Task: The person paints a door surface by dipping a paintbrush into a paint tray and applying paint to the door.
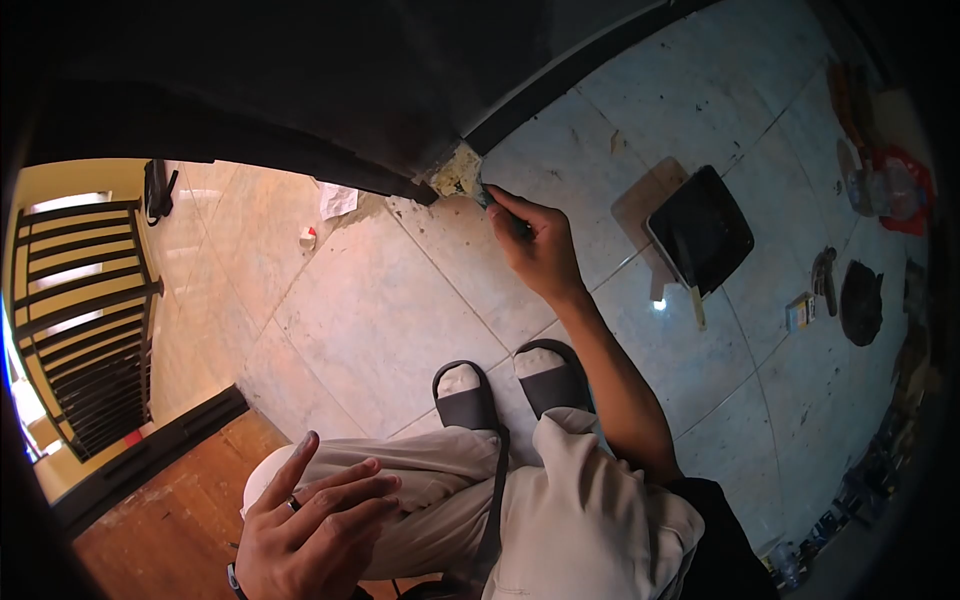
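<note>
Tiled floor (pixel 360 320) | two sandals (pixel 468 408) | right hand (pixel 540 243) clamped on one scraper (pixel 486 197) | left hand (pixel 315 525) (one ring (pixel 294 503)) fingers apart

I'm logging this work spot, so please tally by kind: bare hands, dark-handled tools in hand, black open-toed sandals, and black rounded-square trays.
Bare left hand and right hand: 2
Dark-handled tool in hand: 1
Black open-toed sandals: 2
Black rounded-square tray: 1
Total: 6
</note>
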Demonstrator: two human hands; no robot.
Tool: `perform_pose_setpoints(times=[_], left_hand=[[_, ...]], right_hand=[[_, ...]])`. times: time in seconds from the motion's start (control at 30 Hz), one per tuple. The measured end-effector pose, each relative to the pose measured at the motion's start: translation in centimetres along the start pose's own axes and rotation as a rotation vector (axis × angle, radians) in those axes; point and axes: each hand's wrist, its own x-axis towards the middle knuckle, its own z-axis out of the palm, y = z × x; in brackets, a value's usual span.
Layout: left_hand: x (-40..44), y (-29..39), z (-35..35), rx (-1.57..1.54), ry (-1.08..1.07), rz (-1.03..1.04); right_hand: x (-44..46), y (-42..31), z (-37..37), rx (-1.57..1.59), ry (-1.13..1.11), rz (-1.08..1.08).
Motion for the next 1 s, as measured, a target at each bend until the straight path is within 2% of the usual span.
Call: perform_pose_setpoints(times=[0.03,0.13,0.27,0.37,0.47,0.77,0.9,1.0], left_hand=[[0.0,0.0,0.0,0.001,0.002,0.001],[0.2,0.0,-1.0,-0.031,0.000,0.096],[-0.2,0.1,-0.9,-0.028,0.004,0.089],[-0.3,0.3,-0.6,-0.032,-0.002,0.088],[-0.7,0.4,0.1,0.005,0.015,-0.005],[-1.0,0.8,0.3,0.030,0.018,0.028],[-0.4,1.0,0.3,0.024,0.008,0.047],[-0.1,0.9,0.4,0.010,0.005,0.054]], right_hand=[[-0.1,0.5,-0.2,-0.127,0.036,-0.008],[-1.5,0.0,-1.2,-0.159,0.070,0.067],[-1.8,-0.6,-2.0,-0.195,0.056,0.138],[-0.7,-1.2,-1.3,-0.206,0.043,0.102],[0.3,-3.2,0.4,-0.287,0.043,0.041],[0.9,-11.0,1.2,-0.115,0.026,-0.155],[0.6,-15.5,0.7,-0.062,-0.022,-0.055],[0.6,-16.2,1.1,0.019,0.007,-0.251]])
